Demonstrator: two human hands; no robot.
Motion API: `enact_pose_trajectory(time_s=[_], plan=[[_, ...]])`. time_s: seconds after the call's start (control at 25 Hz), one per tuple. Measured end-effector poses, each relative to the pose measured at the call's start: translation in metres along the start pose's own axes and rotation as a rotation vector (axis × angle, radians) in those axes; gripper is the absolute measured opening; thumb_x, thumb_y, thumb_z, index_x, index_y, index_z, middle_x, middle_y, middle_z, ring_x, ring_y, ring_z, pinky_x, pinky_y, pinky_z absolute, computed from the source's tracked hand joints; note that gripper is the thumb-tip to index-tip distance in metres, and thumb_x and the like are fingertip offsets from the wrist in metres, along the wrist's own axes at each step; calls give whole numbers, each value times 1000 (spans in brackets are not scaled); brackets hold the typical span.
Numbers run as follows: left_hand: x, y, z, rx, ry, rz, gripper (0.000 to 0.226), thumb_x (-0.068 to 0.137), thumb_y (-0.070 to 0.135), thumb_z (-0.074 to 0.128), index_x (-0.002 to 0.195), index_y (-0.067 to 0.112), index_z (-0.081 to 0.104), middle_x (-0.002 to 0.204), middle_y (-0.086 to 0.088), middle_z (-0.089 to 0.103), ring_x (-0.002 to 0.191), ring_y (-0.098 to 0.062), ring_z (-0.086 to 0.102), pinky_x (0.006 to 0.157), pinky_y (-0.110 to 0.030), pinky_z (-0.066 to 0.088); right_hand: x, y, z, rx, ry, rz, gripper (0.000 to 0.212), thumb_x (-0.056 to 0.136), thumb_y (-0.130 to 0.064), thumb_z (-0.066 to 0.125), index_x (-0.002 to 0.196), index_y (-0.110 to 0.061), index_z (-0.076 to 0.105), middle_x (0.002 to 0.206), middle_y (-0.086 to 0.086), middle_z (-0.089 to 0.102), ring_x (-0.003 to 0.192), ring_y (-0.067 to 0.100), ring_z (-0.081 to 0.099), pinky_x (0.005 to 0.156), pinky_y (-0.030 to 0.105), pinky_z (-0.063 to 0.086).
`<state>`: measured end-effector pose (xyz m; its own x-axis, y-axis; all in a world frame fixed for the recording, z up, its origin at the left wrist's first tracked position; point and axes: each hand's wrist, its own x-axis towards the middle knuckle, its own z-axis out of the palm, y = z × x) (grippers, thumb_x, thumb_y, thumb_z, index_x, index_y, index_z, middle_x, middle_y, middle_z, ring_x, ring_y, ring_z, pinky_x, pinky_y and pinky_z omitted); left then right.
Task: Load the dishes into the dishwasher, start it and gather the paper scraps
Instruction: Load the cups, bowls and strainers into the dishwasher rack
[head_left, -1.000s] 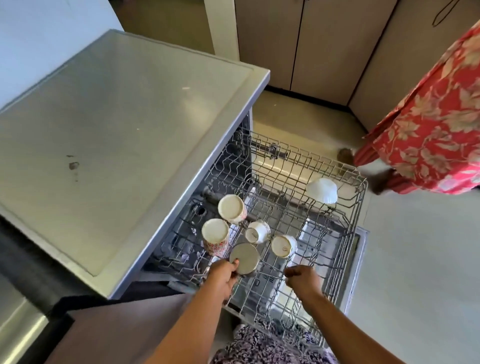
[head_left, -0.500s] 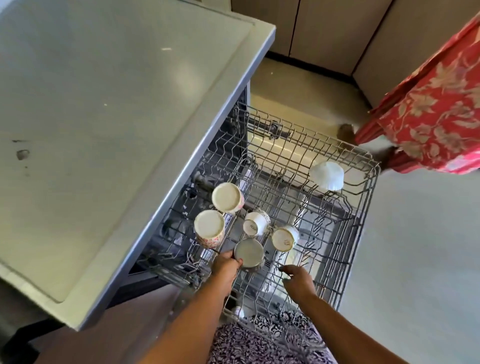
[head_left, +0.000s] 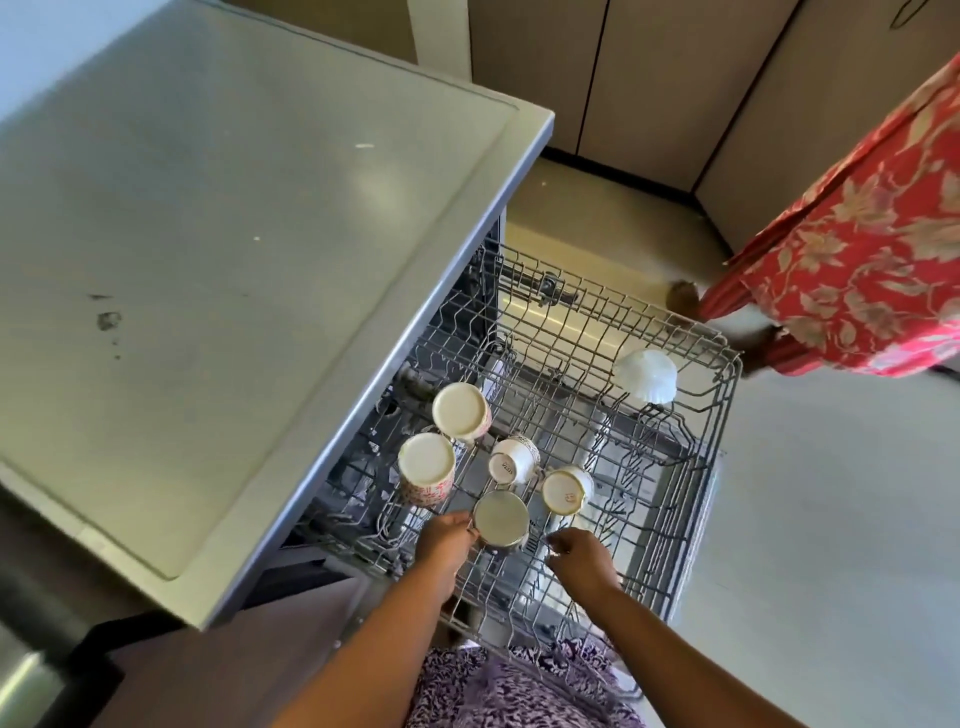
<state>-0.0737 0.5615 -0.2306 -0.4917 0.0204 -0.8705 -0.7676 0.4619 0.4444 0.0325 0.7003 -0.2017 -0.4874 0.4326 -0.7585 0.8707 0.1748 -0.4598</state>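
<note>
The left hand (head_left: 444, 540) gripped an inverted round steel cup (head_left: 501, 519) in the grey wire rack (head_left: 724, 426); right hand (head_left: 582, 558) curled, grasp unclear.

Rack (head_left: 582, 364): thin metal wire, grey coating, dull sheen.
Worktop (head_left: 234, 260): smooth pale grey, matt with soft glare; dark scuffs on the left.
Steel cup (head_left: 501, 519): bare metal, brushed base, muted shine.
Tall mugs (head_left: 426, 470) (head_left: 461, 418): glazed ceramic, red print, flat cream bases.
Small cups (head_left: 511, 460) (head_left: 566, 491): glossy white ceramic.
Bowl (head_left: 645, 375): glossy white, ribbed wall.
Cabinet doors (head_left: 649, 78): smooth matt beige.
Floor (head_left: 831, 519): smooth, pale, faint sheen.
Red garment (head_left: 872, 260): printed floral cloth.
Purple garment (head_left: 509, 691): printed cloth.
</note>
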Motion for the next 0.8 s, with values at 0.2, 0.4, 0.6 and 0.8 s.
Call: enact_pose_trajectory(time_s=[0.2,0.4,0.6,0.8], plan=[[-40,16,-12,-162,0,24,18,86,-8,50,92,3,62,71,-8,58,59,-16,48,54,-23,39,-34,-30,-2,38,40,-122,33,81,-5,61,114,-10,65,115,4,66,103,18,60,76,18,42],[-96,41,-36,-326,8,139,24,82,-13,47,75,5,61,59,-13,53,51,-19,43,49,-22,34,-67,-75,-4,18,29,-295,30,84,-5,55,112,-11,64,107,7,67,72,11,56,48,9,41],[-168,63,-94,-524,115,316,20,87,-11,49,77,3,60,64,-14,52,52,-18,41,49,-22,32,-113,-136,-8,111,69,-577,20,83,-10,61,101,-12,70,94,3,69,92,20,64,79,25,48],[-231,69,-151,-716,247,512,16,88,-5,53,83,6,62,70,-13,61,56,-21,54,51,-21,42,-165,-196,-1,181,-23,-850,14,83,-7,64,92,-13,72,89,5,72,85,20,66,84,35,53]])
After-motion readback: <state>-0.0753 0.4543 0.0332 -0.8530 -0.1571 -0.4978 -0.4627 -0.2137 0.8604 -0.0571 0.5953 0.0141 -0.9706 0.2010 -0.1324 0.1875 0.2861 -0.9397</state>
